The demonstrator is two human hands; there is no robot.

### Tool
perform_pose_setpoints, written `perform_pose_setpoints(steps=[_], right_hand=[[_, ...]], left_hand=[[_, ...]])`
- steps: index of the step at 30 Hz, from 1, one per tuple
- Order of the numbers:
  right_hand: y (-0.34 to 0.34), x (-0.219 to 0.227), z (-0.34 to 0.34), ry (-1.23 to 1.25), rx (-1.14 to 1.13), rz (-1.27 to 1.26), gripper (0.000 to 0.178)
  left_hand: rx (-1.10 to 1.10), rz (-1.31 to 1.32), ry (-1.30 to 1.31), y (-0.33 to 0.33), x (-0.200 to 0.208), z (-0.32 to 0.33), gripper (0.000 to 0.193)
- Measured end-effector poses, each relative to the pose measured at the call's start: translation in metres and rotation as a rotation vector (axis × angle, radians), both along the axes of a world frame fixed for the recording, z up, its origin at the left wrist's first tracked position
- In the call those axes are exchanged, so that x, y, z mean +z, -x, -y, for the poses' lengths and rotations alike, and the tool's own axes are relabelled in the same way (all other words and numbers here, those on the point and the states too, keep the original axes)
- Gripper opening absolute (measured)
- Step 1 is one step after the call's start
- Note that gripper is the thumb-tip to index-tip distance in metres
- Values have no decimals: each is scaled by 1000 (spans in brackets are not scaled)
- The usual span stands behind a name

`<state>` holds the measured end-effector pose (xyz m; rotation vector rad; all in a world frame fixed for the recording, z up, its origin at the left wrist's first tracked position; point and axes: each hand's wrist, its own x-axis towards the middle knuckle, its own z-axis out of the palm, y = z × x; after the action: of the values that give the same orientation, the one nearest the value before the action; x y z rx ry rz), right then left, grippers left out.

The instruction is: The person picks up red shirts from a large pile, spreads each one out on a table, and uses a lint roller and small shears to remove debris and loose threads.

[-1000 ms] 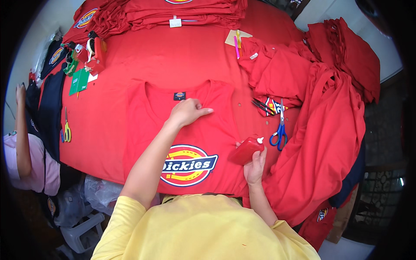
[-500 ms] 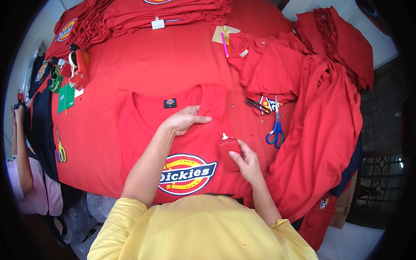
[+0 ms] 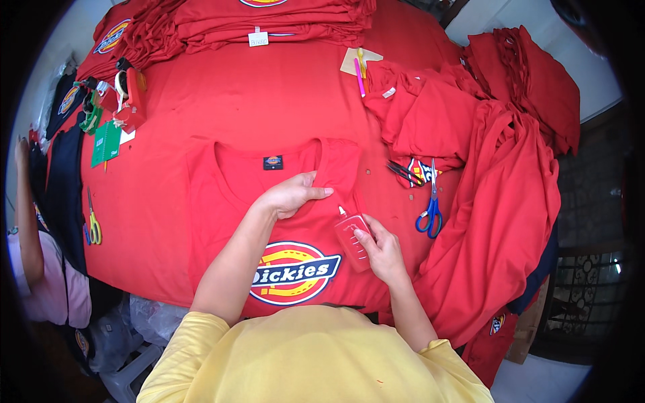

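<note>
Red table [image 3: 228, 94]: shirt [image 3: 304, 229] is laid out, not folded, pinched by left hand [image 3: 290, 195]; bottle [image 3: 349, 240] gripped by right hand [image 3: 384, 252], print's [image 3: 295, 271] two o'clock.

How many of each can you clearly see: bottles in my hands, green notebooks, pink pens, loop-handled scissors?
Bottle in the right hand: 1
Green notebook: 1
Pink pen: 1
Loop-handled scissors: 2
Total: 5

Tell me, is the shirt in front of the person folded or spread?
Spread, as far as it shows: the red shirt lies face up, neck label and oval print visible; its bottom is hidden.
</note>
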<state>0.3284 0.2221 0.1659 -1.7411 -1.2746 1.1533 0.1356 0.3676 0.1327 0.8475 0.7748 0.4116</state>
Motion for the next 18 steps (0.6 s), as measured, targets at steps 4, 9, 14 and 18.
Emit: perform_pose_setpoints(steps=[4,9,14,18], right_hand=[[-2,2,0,36,26,59,47],[-17,-29,6,-37,-36,-295,42],[-46,-36,-32,-536,-310,-62,36],[-66,-77,-79,-624,-399,-98,34]], left_hand=[[23,-12,-13,0,-15,-2,86],[7,21,17,0,-26,-1,79],[7,-84,89,1,-20,-3,92],[-14,-71,184,-3,4,-1,79]])
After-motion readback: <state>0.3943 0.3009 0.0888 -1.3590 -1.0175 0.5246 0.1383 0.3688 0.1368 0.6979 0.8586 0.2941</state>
